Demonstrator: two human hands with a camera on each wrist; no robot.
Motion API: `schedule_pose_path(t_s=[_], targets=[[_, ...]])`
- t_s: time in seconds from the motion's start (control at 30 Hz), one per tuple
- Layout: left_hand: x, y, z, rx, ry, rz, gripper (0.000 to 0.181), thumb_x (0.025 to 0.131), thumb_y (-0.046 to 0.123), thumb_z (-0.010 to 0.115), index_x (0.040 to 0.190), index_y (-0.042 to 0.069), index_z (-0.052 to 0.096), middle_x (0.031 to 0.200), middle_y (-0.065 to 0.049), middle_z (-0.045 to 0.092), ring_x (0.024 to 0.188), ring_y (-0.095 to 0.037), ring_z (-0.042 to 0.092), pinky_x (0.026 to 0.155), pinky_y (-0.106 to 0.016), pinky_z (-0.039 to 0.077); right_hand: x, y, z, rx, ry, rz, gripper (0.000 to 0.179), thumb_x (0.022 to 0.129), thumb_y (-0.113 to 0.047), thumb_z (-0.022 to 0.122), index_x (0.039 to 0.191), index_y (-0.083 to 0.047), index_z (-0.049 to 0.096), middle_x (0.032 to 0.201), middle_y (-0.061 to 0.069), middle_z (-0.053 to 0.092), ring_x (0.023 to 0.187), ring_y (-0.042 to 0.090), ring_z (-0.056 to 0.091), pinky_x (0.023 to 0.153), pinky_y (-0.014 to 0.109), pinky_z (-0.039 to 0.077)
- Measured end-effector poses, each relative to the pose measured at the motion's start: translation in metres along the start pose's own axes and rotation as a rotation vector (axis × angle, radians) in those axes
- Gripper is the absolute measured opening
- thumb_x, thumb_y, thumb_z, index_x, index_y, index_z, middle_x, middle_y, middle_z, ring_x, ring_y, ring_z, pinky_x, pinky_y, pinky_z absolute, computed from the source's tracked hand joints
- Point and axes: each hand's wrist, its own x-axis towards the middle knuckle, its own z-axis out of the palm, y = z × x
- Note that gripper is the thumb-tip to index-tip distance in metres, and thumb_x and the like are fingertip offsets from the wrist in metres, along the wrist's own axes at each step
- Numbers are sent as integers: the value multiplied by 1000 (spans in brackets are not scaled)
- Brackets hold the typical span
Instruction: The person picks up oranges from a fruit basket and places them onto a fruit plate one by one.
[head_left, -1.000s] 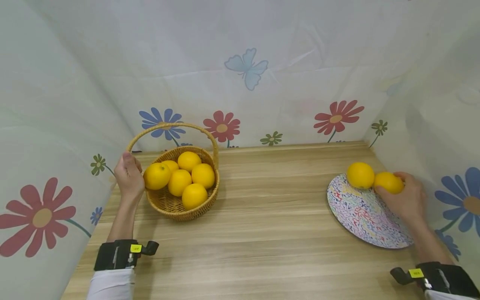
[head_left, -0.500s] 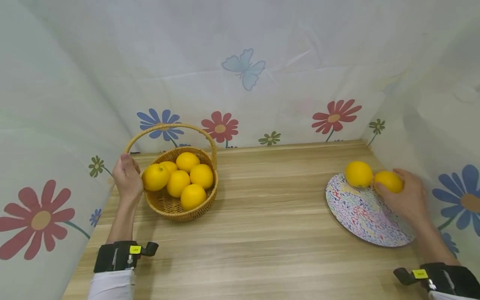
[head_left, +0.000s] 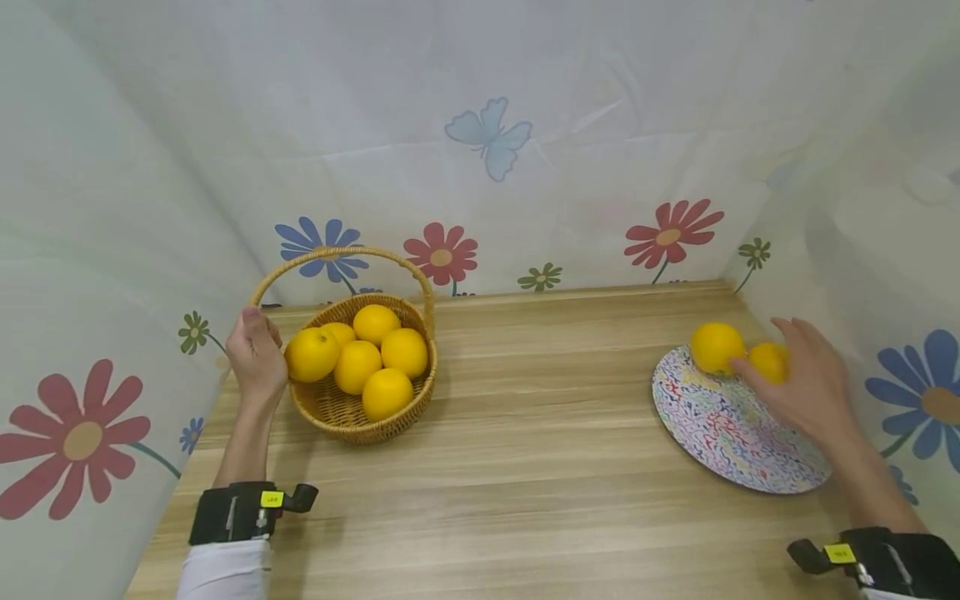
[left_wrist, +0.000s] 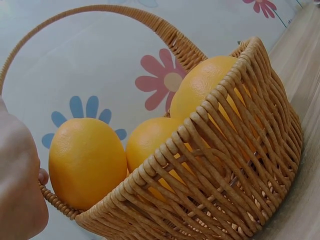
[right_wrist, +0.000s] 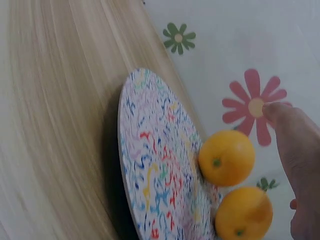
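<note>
My left hand (head_left: 255, 354) grips the wicker basket (head_left: 360, 429) at the left foot of its tall handle (head_left: 345, 249). Several oranges (head_left: 357, 367) lie inside; the left wrist view shows an orange (left_wrist: 87, 165) close to that hand, above the woven rim. At the right, my right hand (head_left: 810, 387) is spread, thumb and fingers apart, over the patterned round plate (head_left: 720, 433). Two oranges sit side by side at the plate's far edge: one orange (head_left: 716, 348) on the left, another orange (head_left: 770, 362) partly behind my thumb. The right wrist view shows a gap between hand and oranges.
The wooden tabletop (head_left: 540, 433) runs between basket and plate. A white flowered cloth (head_left: 585, 150) hangs behind and along both sides, close to the right hand and plate. Each forearm wears a black wrist mount (head_left: 232, 512).
My right hand has let go of the right-hand orange, its fingers spreading apart and lifting off. That orange now rests on the plate beside the other. The left hand and basket stay put.
</note>
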Motion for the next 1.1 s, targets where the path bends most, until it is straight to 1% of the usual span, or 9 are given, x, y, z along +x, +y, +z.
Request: schedule_pose_path(t_s=[0.1, 0.2, 0.3, 0.37, 0.63, 0.73, 0.87, 1.0, 1.1], targets=[[1, 0, 0, -11, -4, -1, 54, 116, 72, 45, 76, 34, 45, 63, 15, 41, 56, -5, 33, 58, -22, 30, 0, -21, 2, 21, 0, -48, 95, 107, -44, 72, 176, 0, 24, 181, 38, 21, 160, 67, 26, 130, 87, 16], [1, 0, 1, -9, -2, -2, 55, 115, 72, 45, 76, 34, 46, 63, 15, 41, 57, -6, 34, 59, -22, 32, -1, -46, 5, 117, -2, -106, 93, 103, -39, 78, 175, -5, 30, 180, 34, 28, 160, 64, 30, 128, 88, 20], [2, -1, 1, 2, 1, -3, 55, 116, 72, 45, 75, 35, 46, 63, 16, 41, 57, -6, 34, 60, -22, 33, -4, -74, 9, 178, -30, -169, 93, 101, -40, 80, 175, -10, 33, 181, 30, 31, 160, 62, 31, 126, 91, 21], [2, -1, 2, 8, -4, -4, 54, 115, 72, 45, 76, 35, 45, 63, 17, 41, 56, -5, 34, 59, -21, 32, -5, -92, 14, 181, -56, -219, 93, 101, -43, 80, 175, -12, 34, 182, 28, 31, 161, 60, 30, 125, 91, 22], [2, 1, 2, 17, 0, -15, 55, 114, 75, 45, 78, 34, 46, 64, 16, 40, 57, -6, 33, 59, -22, 31, -11, -168, 48, 222, -149, -459, 89, 97, -37, 85, 172, -16, 41, 183, 21, 34, 166, 53, 34, 126, 86, 28], [2, 0, 2, 17, 3, -12, 54, 114, 75, 45, 78, 35, 46, 63, 17, 41, 57, -5, 34, 58, -21, 30, -12, -195, 64, 234, -171, -556, 89, 97, -38, 86, 172, -19, 43, 182, 19, 36, 165, 50, 38, 126, 83, 34], [1, 0, 1, 9, -5, -21, 55, 112, 78, 45, 78, 34, 46, 63, 17, 42, 57, -4, 33, 56, -20, 29, -15, -230, 79, 265, -221, -678, 90, 96, -40, 87, 171, -18, 44, 180, 19, 39, 166, 49, 39, 128, 79, 36], [1, 0, 1, -1, -4, -28, 56, 110, 80, 45, 78, 34, 47, 64, 15, 41, 56, -6, 31, 55, -21, 27, -14, -262, 92, 295, -292, -760, 90, 97, -44, 87, 172, -19, 42, 181, 15, 37, 168, 44, 36, 133, 74, 34], [1, -1, 0, -12, -1, -13, 55, 112, 78, 46, 79, 34, 46, 64, 14, 40, 56, -6, 31, 55, -21, 27, -13, -283, 101, 300, -345, -803, 90, 98, -47, 85, 172, -22, 41, 183, 11, 35, 169, 40, 36, 135, 70, 35]])
